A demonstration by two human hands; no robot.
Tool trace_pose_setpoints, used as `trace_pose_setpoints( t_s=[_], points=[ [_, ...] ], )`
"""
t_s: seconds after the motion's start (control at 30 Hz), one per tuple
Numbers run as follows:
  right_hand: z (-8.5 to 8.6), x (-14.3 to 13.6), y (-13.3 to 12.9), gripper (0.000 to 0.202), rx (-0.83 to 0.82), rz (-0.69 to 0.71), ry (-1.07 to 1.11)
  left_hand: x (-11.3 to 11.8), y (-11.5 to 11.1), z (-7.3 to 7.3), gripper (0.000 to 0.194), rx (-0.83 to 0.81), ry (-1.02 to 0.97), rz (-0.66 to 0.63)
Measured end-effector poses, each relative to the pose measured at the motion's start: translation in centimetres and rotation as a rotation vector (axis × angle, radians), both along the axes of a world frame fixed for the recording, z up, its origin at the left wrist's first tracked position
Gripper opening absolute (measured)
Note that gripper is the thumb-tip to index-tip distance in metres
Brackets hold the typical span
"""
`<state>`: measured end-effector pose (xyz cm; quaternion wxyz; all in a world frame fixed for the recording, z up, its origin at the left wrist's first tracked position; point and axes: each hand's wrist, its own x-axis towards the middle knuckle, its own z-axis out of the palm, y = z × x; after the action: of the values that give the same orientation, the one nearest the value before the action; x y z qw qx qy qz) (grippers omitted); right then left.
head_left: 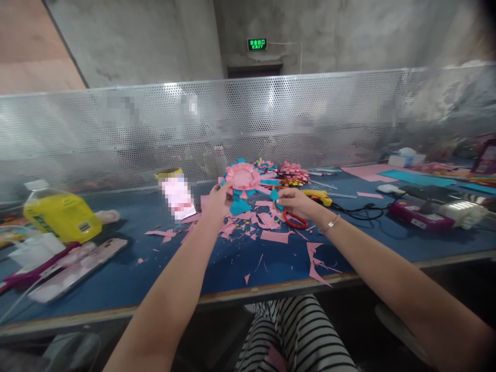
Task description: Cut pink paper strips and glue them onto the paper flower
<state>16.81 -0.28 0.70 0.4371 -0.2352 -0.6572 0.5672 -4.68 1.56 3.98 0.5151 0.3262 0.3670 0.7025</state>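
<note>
My left hand grips the left edge of a round pink paper flower, which has blue paper pieces around its rim. It is held up above the table, its pale pink centre facing me. Just to the right, my right hand pinches a small blue paper piece between thumb and fingers, apart from the flower. Red-handled scissors lie right below that hand. Pink paper scraps are strewn on the table under both hands.
More paper flowers lie behind. A yellow glue gun with a black cord is at the right, before pink and blue sheets. Leftward are a lit phone, a yellow-labelled bottle and another phone. A perforated metal screen borders the back.
</note>
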Motion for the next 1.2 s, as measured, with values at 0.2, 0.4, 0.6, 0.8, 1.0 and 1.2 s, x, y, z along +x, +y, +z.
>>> trace_pose_setpoints(
  t_s=[0.2, 0.4, 0.6, 0.8, 1.0, 1.2],
  points=[
    [-0.8, -1.3, -0.3, 0.021, 0.117, 0.089, -0.378, 0.3, -0.3, 0.1, 0.023, 0.007, -0.129, -0.08],
    [-2.1, -1.3, 1.4, 0.021, -0.008, -0.194, -0.363, 1.5, -1.2, 0.0, 0.021, 0.073, -0.166, -0.182],
    [-2.5, -1.3, 2.1, 0.023, -0.004, -0.395, -0.187, 3.4, -2.2, -0.8, 0.021, 0.093, -0.085, -0.238],
    [-1.7, -1.4, 1.5, 0.023, 0.045, -0.471, -0.202, 4.2, -2.5, -1.4, 0.023, 0.096, -0.042, -0.231],
    [-0.9, -1.6, 1.0, 0.016, -0.016, -0.436, -0.145, 4.1, -2.3, -1.5, 0.024, 0.101, -0.017, -0.189],
    [-0.9, -1.6, 1.1, 0.018, -0.202, -0.259, 0.025, 4.1, -2.4, -1.5, 0.025, 0.115, 0.008, -0.18]
  ],
)
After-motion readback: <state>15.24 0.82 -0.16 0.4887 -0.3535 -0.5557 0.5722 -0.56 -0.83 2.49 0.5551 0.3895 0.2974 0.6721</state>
